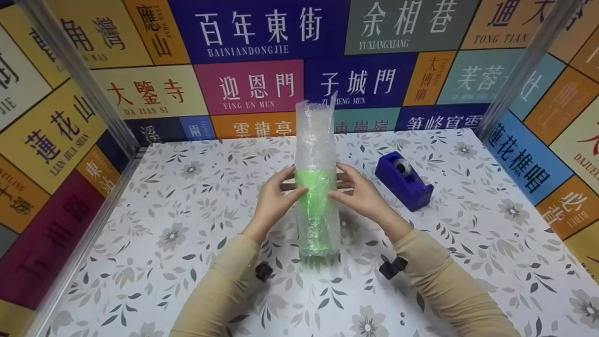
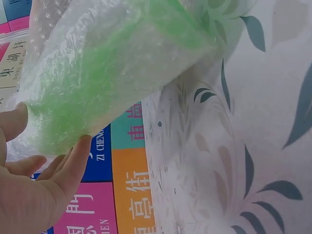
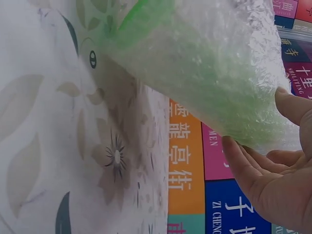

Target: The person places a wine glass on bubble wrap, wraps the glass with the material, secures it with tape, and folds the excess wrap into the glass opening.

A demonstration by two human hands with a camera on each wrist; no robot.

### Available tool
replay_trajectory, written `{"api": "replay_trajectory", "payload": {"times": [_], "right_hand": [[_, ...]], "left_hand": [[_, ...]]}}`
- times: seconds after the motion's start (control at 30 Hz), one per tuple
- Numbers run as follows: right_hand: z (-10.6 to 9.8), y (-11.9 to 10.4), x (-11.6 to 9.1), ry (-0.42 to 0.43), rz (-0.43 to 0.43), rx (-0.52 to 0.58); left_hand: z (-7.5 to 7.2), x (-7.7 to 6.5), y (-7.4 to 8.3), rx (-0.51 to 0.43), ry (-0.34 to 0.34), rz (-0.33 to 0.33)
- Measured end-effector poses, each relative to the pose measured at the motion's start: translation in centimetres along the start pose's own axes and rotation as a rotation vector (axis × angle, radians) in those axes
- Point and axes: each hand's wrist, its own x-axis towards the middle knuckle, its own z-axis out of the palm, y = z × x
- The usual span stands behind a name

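Note:
A roll of clear bubble wrap stands upright on the table, wound round a bright green, cup-shaped thing. The wrap rises well above the green part, its top edge uneven. My left hand holds the bundle from the left, thumb in front and fingers reaching behind. From the right, my right hand grips it at about the same height. In the left wrist view the left fingers touch the crinkled film; the right wrist view shows the right thumb and fingers against it.
A blue tape dispenser with a roll of clear tape stands right of the bundle, near my right hand. White floral-patterned table lies beneath. Colourful panels with lettering enclose the back and sides.

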Motion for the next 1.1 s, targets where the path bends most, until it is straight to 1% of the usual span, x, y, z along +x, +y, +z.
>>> {"api": "replay_trajectory", "payload": {"times": [0.03, 0.07, 0.27, 0.3, 0.43, 0.67, 0.77, 0.9, 0.97, 1.1], "right_hand": [[0.0, -0.2, 0.0, 0.009, -0.009, -0.008], [-0.1, -0.9, -0.2, 0.017, -0.020, -0.013], [-0.2, -1.6, -0.3, 0.066, -0.081, -0.017], [-0.2, -1.1, -0.1, 0.075, -0.095, -0.020], [-0.2, -1.2, -0.1, 0.106, -0.171, -0.042], [0.0, -0.6, -0.1, 0.154, -0.340, -0.153], [0.0, -0.4, -0.2, 0.171, -0.406, -0.176], [-0.1, -0.1, -0.4, 0.190, -0.461, -0.184], [-0.1, 0.0, -0.6, 0.198, -0.484, -0.182], [-0.2, 0.3, -0.9, 0.204, -0.524, -0.163]], "left_hand": [[0.0, 0.0, 0.1, 0.000, 0.006, 0.018], [0.0, 0.0, 0.2, -0.002, 0.012, 0.035], [0.1, 0.0, 0.6, -0.034, 0.038, 0.094], [0.2, 0.0, 0.6, -0.040, 0.042, 0.103], [0.3, 0.1, 0.8, -0.066, 0.055, 0.141], [0.5, 0.0, 0.9, -0.060, 0.085, 0.207], [0.6, 0.0, 0.8, -0.074, 0.088, 0.224], [0.7, -0.1, 0.6, -0.107, 0.085, 0.265], [0.8, -0.2, 0.5, -0.124, 0.082, 0.300], [1.0, -0.4, 0.3, -0.120, 0.074, 0.375]]}}
